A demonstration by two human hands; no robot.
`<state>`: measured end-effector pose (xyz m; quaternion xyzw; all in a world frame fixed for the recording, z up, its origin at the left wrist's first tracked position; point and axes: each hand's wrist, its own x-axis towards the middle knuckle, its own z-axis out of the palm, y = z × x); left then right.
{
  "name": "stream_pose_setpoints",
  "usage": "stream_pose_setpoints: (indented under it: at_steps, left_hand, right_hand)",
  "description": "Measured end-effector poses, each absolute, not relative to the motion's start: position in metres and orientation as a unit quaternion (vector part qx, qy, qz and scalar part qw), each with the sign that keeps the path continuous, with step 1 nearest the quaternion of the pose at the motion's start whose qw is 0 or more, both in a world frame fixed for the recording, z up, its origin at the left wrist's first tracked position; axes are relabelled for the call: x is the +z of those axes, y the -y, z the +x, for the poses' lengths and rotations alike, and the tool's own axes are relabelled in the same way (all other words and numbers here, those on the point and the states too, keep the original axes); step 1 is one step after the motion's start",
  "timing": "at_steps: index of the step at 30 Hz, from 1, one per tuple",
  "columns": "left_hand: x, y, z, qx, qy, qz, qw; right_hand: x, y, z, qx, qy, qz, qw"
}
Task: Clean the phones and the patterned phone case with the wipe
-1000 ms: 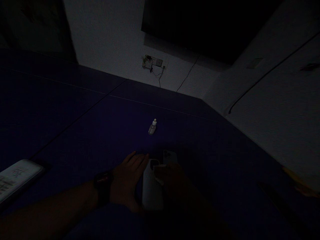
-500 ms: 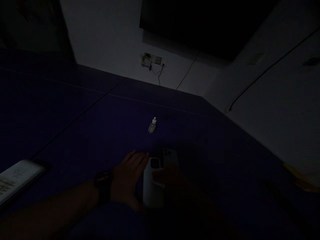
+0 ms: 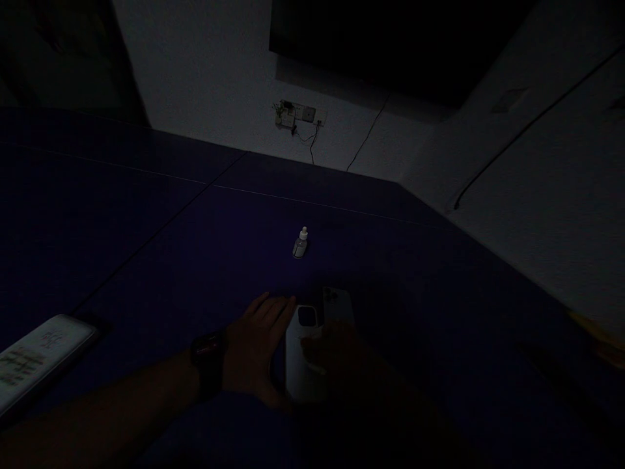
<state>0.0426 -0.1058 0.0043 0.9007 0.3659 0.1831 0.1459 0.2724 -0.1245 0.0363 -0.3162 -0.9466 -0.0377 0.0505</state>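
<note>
A pale phone case [image 3: 295,365] with a dark camera cutout lies on the dark blue table. My left hand [image 3: 254,345], with a dark watch on the wrist, rests flat with fingers stretched along the case's left edge, its thumb by the lower corner. Over the case, my right hand [image 3: 336,348] is closed on a small pale cloth [image 3: 315,368] pressed to the surface; its details are lost in the dark. Just beyond that hand shows the top of a phone [image 3: 338,301] with several camera lenses, its lower part hidden.
A small dropper bottle [image 3: 300,244] with a white cap stands ahead of my hands. To the left lies a white box [image 3: 43,355] with printing. Wall sockets with cables [image 3: 300,116] sit below a large dark screen [image 3: 390,45]. A yellow item [image 3: 593,329] is at far right.
The view has shifted slightly, so everything sits a little differently in it. Both hands keep about the same place on the phone case.
</note>
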Motion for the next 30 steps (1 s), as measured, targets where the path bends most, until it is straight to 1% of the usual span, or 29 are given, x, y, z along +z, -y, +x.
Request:
stream_pose_setpoints:
  at_steps: [10, 15, 20, 27, 30]
  left_hand:
    - [0.005, 0.106, 0.042, 0.185, -0.358, 0.904, 0.14]
    - [0.003, 0.105, 0.041, 0.193, -0.352, 0.905, 0.139]
    - [0.005, 0.106, 0.04, 0.181, -0.354, 0.907, 0.14]
    - [0.005, 0.106, 0.041, 0.172, -0.358, 0.907, 0.142]
    - [0.004, 0.106, 0.041, 0.165, -0.36, 0.908, 0.138]
  right_hand:
    - [0.015, 0.117, 0.278, 0.003, 0.961, -0.276, -0.007]
    - [0.01, 0.116, 0.273, 0.007, 0.962, -0.272, -0.012]
    - [0.016, 0.122, 0.27, 0.008, 0.956, -0.295, -0.006]
    - [0.03, 0.12, 0.277, 0.046, 0.969, -0.242, 0.003]
    - [0.038, 0.118, 0.282, 0.056, 0.968, -0.243, -0.002]
